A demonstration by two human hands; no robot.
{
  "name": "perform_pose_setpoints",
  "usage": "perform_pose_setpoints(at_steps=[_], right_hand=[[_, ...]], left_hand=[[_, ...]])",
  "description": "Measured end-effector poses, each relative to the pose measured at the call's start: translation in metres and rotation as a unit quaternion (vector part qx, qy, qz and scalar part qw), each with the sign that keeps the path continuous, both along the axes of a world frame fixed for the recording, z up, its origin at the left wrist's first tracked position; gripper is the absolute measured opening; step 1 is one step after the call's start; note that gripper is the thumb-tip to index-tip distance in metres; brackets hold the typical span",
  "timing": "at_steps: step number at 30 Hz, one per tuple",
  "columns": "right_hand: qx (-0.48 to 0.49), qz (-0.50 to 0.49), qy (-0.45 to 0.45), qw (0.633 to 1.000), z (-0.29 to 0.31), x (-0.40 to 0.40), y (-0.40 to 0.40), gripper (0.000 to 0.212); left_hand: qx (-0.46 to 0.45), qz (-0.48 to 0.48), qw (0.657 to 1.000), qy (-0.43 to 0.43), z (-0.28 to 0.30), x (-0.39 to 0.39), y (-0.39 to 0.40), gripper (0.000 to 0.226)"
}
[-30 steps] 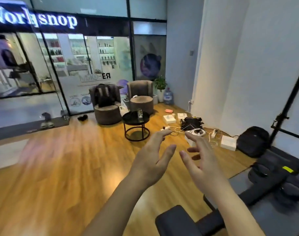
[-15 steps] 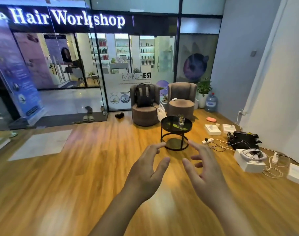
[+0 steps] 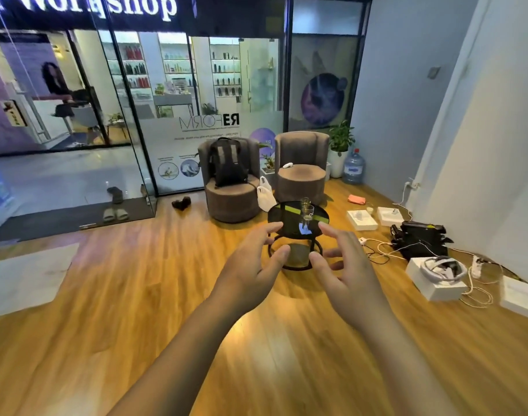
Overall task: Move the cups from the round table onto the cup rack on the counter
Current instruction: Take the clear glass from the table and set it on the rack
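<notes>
Head view, cups point(image 3: 306, 209) beyond empty hands point(image 3: 351, 273)

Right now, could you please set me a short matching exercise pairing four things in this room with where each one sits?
Things:
1. black backpack
2. clear glass cups
3. blue water jug
4. white headset

Places:
A. on a white box on the floor
B. on the round black table
C. on the left brown armchair
D. on the floor beside the potted plant

Pairs: 1-C, 2-B, 3-D, 4-A
</notes>
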State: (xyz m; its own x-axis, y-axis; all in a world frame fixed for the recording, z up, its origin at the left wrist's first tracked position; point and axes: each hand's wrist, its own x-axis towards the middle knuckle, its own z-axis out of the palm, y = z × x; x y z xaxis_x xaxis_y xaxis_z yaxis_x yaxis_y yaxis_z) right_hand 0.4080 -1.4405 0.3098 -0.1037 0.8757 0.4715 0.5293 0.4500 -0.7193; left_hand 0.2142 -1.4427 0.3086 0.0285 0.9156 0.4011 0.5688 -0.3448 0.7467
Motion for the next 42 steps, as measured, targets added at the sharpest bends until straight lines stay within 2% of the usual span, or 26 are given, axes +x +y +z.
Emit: perform_pose_setpoints(at_steps=[10,15,19,29,34,42], right_hand=[[-0.035,-0.036,-0.003,0.999,-0.015,-0.042,0.215,0.05],[-0.038,-0.062,0.001,0.997,-0.011,-0.042,0.32,0.048],[-0.062,-0.093,0.006,0.994,-0.031,-0.032,0.393,0.049],[-0.109,-0.109,0.01,0.988,-0.085,0.025,0.616,0.052],[-0.151,-0.068,0.0,0.986,-0.096,0.055,0.724,0.05],[-0.211,-0.028,0.017,0.977,-0.134,0.076,0.869,0.047]], left_hand=[[-0.012,-0.097,0.994,-0.037,-0.015,-0.029,0.248,0.045],[-0.035,-0.127,0.99,-0.051,-0.016,-0.031,0.368,0.045],[-0.064,-0.151,0.986,-0.044,-0.034,-0.02,0.451,0.041],[-0.113,-0.136,0.984,-0.025,-0.09,0.021,0.679,0.044],[-0.15,-0.096,0.983,-0.046,-0.101,0.049,0.789,0.043],[-0.205,-0.042,0.975,-0.079,-0.148,0.075,0.911,0.035]])
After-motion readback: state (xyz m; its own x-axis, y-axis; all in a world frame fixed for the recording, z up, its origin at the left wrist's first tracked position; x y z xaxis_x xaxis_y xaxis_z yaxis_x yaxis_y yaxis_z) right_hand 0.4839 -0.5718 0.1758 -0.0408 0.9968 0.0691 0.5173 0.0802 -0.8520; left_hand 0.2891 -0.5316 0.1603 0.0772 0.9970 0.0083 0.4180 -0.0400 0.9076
